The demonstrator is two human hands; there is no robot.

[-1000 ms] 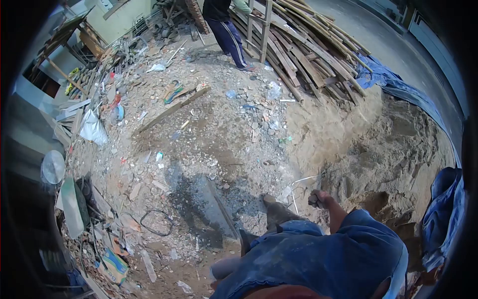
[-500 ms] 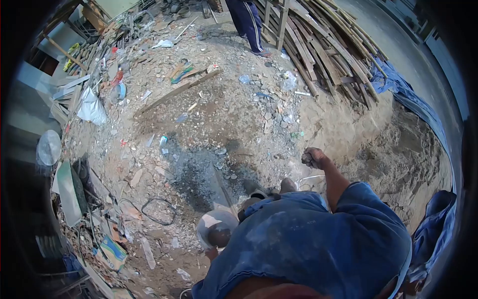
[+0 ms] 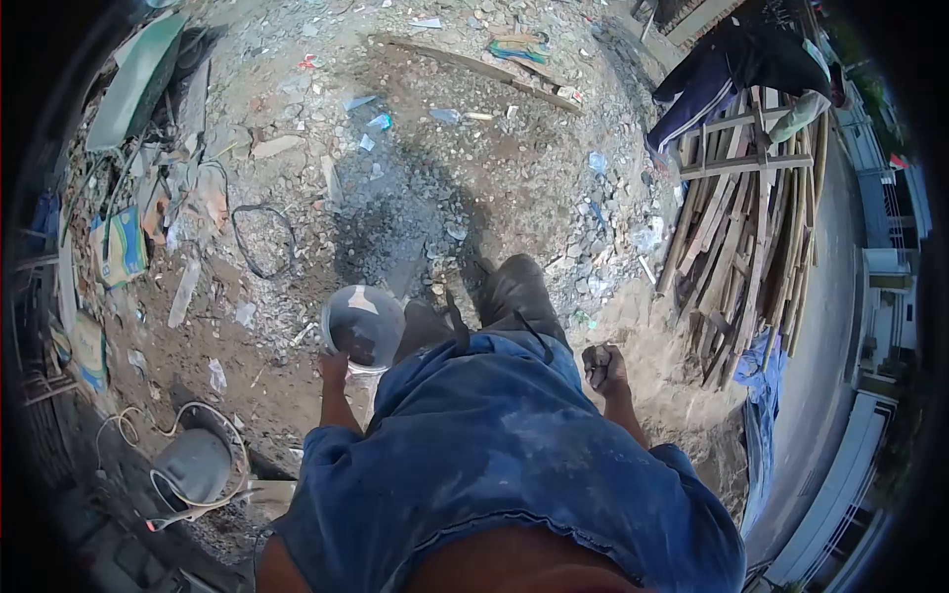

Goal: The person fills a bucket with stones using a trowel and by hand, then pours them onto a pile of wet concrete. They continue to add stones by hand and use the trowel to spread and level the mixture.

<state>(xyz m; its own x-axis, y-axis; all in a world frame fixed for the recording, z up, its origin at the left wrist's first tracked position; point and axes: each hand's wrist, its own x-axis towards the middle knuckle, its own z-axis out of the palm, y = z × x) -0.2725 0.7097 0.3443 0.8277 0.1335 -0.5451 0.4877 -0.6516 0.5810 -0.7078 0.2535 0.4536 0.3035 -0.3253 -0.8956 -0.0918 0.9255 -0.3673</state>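
Observation:
My left hand [image 3: 334, 368] grips the near left rim of a pale round bucket [image 3: 341, 308], beside my left leg. The bucket's mouth faces up, with a dark patch inside and a bright patch at the far side. On the other side of my body, my right hand [image 3: 604, 369] is closed, its fingers curled and greyish. Whether a small grey lump is held in it I cannot tell. Between the hands are my dark trouser legs [image 3: 519, 296] and blue shirt [image 3: 504, 445]. Gravel and rubble [image 3: 395, 212] lie in front of my legs.
A person in dark striped trousers [image 3: 697, 114] is beside a stack of wooden boards [image 3: 727, 237] at the right. A blue tarp [image 3: 761, 390] edges the road. A plank [image 3: 465, 67] lies ahead. At left are a black cable loop [image 3: 235, 237] and a grey tub [image 3: 193, 465] with a hose.
My view has turned and tilted further down. My right arm, stretched out ahead before, is now lower beside my hip. The bucket and my left hand show more fully, still together.

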